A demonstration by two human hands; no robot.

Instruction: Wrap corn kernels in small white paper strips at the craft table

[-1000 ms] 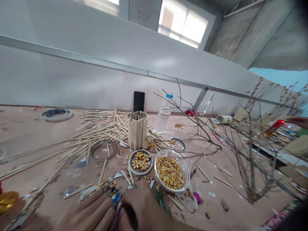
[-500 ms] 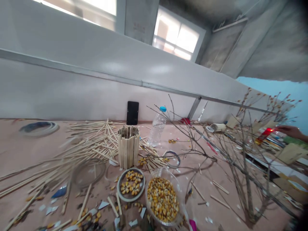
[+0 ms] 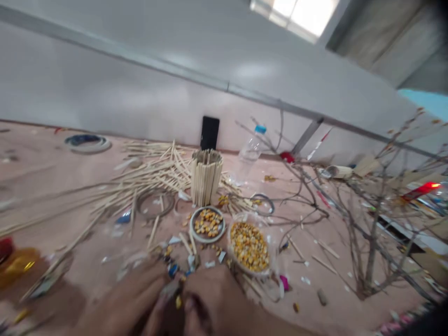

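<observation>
Low in the picture, my left hand [image 3: 140,294] and my right hand [image 3: 215,296] are close together, fingers bent and pressed inward. A small yellow piece like a corn kernel [image 3: 178,301] shows between the fingertips; blur hides what exactly each hand grips. Just beyond them is a round lid [image 3: 192,234] holding corn kernels [image 3: 208,223]. To its right sits a clear plastic tub [image 3: 275,263] full of loose corn kernels [image 3: 249,245]. Behind the lid stands a cylinder of upright wooden sticks [image 3: 206,179].
Loose sticks [image 3: 154,173] spread to the left of the cylinder. A black phone [image 3: 210,133] leans on the wall beside a clear bottle [image 3: 249,154]. Bare branches [image 3: 371,261] reach across the right. A roll of tape [image 3: 154,204] and an amber object [image 3: 21,266] lie left.
My view has tipped down and shifted left. Both my hands have come into sight at the bottom, as has the amber object at left. Another person's hand at right is out of sight.
</observation>
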